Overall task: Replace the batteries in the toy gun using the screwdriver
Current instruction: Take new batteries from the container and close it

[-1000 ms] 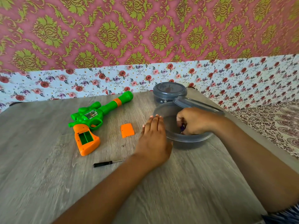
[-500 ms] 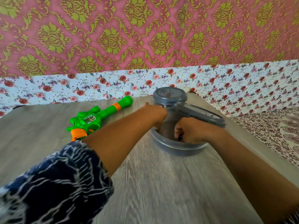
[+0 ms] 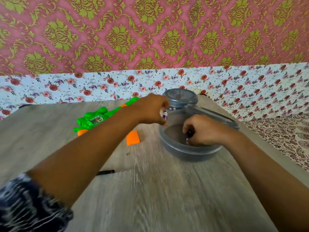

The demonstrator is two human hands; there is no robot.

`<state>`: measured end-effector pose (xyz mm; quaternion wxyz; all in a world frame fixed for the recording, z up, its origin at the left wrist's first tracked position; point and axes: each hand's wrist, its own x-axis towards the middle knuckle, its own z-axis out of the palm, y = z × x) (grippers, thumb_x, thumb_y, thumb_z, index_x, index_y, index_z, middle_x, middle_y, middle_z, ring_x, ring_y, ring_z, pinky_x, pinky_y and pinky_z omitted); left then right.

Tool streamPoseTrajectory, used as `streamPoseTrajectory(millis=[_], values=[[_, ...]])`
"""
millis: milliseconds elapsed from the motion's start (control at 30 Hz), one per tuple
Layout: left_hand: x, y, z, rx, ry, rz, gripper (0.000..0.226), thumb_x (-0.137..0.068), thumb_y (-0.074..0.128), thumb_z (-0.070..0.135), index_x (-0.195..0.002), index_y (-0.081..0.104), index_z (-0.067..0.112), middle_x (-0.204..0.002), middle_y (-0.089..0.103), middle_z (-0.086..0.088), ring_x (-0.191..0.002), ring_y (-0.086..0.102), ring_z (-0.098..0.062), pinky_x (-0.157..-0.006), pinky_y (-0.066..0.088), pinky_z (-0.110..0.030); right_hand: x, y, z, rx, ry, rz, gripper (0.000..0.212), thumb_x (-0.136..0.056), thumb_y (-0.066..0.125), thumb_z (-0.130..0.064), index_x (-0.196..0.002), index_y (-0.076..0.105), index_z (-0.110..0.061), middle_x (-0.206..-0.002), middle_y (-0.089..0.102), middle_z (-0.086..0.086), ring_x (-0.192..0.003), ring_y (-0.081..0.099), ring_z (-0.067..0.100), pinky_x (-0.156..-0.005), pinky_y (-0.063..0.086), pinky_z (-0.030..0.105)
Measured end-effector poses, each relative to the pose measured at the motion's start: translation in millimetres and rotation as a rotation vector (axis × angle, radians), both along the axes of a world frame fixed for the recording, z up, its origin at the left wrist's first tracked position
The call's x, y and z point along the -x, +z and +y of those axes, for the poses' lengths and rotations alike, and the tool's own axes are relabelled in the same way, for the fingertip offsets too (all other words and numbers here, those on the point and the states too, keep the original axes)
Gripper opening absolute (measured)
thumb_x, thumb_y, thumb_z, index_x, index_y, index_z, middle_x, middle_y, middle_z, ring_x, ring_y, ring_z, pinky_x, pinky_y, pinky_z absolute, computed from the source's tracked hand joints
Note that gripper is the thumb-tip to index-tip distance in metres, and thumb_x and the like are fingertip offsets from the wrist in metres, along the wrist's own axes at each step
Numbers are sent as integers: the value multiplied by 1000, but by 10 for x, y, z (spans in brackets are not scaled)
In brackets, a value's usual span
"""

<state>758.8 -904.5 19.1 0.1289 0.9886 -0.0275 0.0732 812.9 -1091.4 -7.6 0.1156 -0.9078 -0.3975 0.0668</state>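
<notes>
The green and orange toy gun [image 3: 93,118] lies on the wooden table, partly hidden behind my left forearm. Its orange battery cover [image 3: 132,137] lies loose beside it, with a tiny screw [image 3: 127,154] nearby. The black screwdriver [image 3: 107,172] lies closer to me. My left hand [image 3: 153,108] holds a purple and white battery [image 3: 165,114] above the left rim of the grey bowl [image 3: 189,152]. My right hand [image 3: 199,129] is inside the bowl, its fingers curled round a dark battery [image 3: 189,132].
A closed grey container [image 3: 179,97] stands behind the bowl, and the bowl's lid [image 3: 217,115] leans on its far rim. A flowered wall borders the table at the back. A patterned cloth [image 3: 284,136] lies off the table's right edge.
My left hand went from lying flat on the table to the bowl's rim and now lifts a battery clear. My right hand stays in the bowl. The view has shifted slightly.
</notes>
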Motion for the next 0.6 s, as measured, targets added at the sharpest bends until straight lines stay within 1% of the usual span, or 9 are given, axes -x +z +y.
streamPoseTrajectory(millis=[67, 133, 167, 200, 267, 400, 500, 533, 600], values=[[201, 57, 179, 47, 19, -3, 64, -68, 82, 31, -122, 53, 16, -116, 62, -2, -106, 56, -19, -86, 42, -27, 104, 155, 56, -118, 18, 16, 25, -70, 76, -16, -91, 65, -22, -80, 62, -9, -74, 57, 8, -59, 41, 17], [388, 42, 319, 33, 46, 76, 66, -69, 82, 31, -124, 49, 17, -112, 62, 0, -103, 57, -17, -84, 43, -28, 271, 308, 166, -212, 78, 63, 23, -69, 78, -17, -90, 66, -20, -75, 62, -12, -67, 55, 1, -58, 43, 17], [475, 6, 385, 25, 55, 132, 68, -69, 82, 31, -126, 46, 17, -111, 63, 1, -103, 57, -17, -85, 45, -29, 372, 357, 251, -217, 124, 76, 23, -69, 78, -17, -89, 67, -20, -73, 62, -12, -65, 55, -1, -59, 43, 16], [546, -48, 429, 28, 61, 183, 71, -69, 82, 30, -127, 44, 18, -111, 64, 3, -104, 58, -16, -87, 46, -30, 456, 370, 342, -190, 165, 76, 24, -68, 78, -18, -89, 67, -20, -73, 63, -12, -64, 55, -1, -60, 44, 16], [656, -189, 496, 57, 71, 241, 75, -67, 83, 29, -128, 41, 18, -109, 66, 4, -104, 58, -14, -89, 47, -31, 578, 303, 541, -85, 219, 48, 28, -65, 79, -19, -90, 66, -20, -77, 64, -8, -69, 59, 6, -65, 49, 23], [763, -454, 549, 56, 48, 242, 79, -65, 85, 29, -128, 38, 19, -108, 67, 3, -103, 59, -16, -90, 47, -38, 691, 50, 802, 101, 213, -60, 28, -67, 73, -20, -91, 61, -14, -89, 64, 6, -78, 62, 23, -67, 53, 34], [772, -559, 517, 63, 40, 219, 84, -64, 85, 30, -131, 36, 19, -110, 66, 0, -102, 59, -18, -83, 48, -34, 761, -73, 880, 162, 187, -123, 25, -73, 68, -16, -94, 56, -8, -92, 58, 11, -78, 58, 26, -55, 43, 29], [764, -581, 499, 71, 37, 198, 84, -65, 85, 29, -132, 36, 18, -111, 66, -1, -101, 59, -18, -79, 47, -30, 780, -104, 901, 170, 183, -135, 20, -75, 66, -14, -90, 53, -9, -89, 55, 11, -74, 55, 25, -49, 37, 27], [751, -613, 467, 92, 29, 159, 83, -66, 84, 25, -133, 36, 14, -110, 68, -4, -92, 59, -16, -70, 39, -22, 812, -142, 928, 174, 179, -139, 18, -77, 64, -11, -82, 47, -14, -81, 49, 8, -70, 50, 22, -45, 30, 23]])
